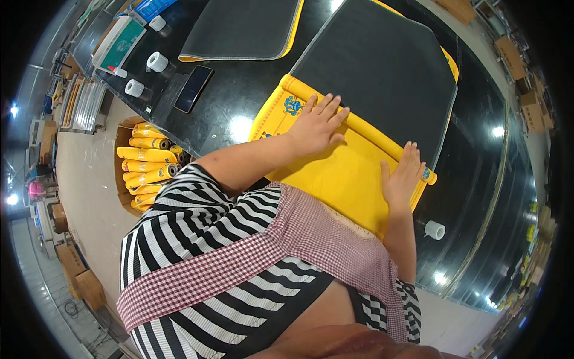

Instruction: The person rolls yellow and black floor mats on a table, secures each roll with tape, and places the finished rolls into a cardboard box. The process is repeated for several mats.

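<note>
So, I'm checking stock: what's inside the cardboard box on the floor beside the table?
The cardboard box holds a pile of yellow rolls, some showing dark ends. Anything beneath them is covered, and the striped sleeve hides the lower right part.

Left hand, right hand resting palm-down on yellow roll.

Bright light across my view, white glare patches on the table, lamps burning at far left, centre crisp to my eye, edges bowed and softer, corners black.
</note>
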Tool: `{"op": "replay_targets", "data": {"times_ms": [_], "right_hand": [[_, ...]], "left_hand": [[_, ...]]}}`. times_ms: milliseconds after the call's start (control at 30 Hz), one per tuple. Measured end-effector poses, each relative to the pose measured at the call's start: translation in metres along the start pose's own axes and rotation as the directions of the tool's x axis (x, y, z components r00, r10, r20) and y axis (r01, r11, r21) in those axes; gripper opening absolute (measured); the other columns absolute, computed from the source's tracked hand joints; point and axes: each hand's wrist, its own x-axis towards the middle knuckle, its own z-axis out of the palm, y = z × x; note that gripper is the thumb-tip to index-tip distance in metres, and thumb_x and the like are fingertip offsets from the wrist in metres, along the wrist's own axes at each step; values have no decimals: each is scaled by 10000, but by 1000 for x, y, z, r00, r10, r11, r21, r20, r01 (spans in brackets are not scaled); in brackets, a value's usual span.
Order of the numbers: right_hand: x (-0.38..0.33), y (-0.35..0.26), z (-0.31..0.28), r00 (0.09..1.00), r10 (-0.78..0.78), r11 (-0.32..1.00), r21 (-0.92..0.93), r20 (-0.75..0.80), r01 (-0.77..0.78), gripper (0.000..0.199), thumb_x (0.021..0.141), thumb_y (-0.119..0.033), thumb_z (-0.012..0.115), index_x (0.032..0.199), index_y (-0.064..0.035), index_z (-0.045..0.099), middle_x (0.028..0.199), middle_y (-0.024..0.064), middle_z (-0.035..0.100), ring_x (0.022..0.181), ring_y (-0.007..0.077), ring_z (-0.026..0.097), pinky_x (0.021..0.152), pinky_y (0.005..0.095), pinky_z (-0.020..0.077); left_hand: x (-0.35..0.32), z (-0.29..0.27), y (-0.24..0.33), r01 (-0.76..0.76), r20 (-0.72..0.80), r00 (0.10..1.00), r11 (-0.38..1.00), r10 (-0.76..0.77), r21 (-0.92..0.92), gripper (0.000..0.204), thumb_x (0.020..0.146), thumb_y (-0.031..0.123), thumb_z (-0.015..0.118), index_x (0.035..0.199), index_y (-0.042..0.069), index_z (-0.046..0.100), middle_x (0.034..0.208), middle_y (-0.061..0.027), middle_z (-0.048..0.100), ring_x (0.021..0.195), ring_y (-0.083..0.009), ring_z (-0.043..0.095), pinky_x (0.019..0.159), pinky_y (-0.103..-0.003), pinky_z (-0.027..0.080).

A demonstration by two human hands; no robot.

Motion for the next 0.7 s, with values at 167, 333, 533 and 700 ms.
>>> {"op": "replay_targets", "data": {"times_ms": [167, 333, 533, 700], "right_hand": [[102, 37, -1, 993, -26, 998, 50, -114, 32, 631, 994, -354, 655, 1535, -102, 449, 1571, 184, 444, 1477, 364, 377, 1232, 543, 254], [117, 69, 11, 998, 54, 962, 269, 17, -57, 453, 952, -244, 709, 1361, -73, 613, 1336, 155, 621, 1311, 355, 523, 1174, 529, 336], [113, 56, 6, 992, -62, 998, 13, -108, 64, 475, 942, -271, 713, 1368, -97, 597, 1254, 120, 638, 1208, 323, 564, 1093, 499, 376], [108, 64, 3, 983, -150, 984, -115, -109, 137, 417, 931, -291, 730, 1279, -93, 612, 1108, 113, 623, 1086, 307, 575, 1004, 462, 414]], "left_hand": [[107, 5, -8, 202, 317, 918, 970, -236, 137, 880, 981, 644, 536, 1658, 161, 247, 1719, -223, 150, 1582, -443, 148, 1241, -651, 138], [183, 25, -22, 394, 384, 826, 910, -412, 128, 859, 994, 668, 510, 1667, 207, 241, 1729, -200, 144, 1586, -426, 153, 1241, -627, 196], [171, 42, -42, 273, 172, 953, 954, -250, -124, 567, 982, 561, 587, 1346, 130, 640, 1405, -160, 555, 1348, -357, 496, 1097, -573, 399], [133, 14, -35, -25, 304, 953, 997, 1, 77, 486, 975, 519, 607, 1180, 82, 660, 1175, -141, 609, 1179, -316, 571, 1036, -460, 386]]}}
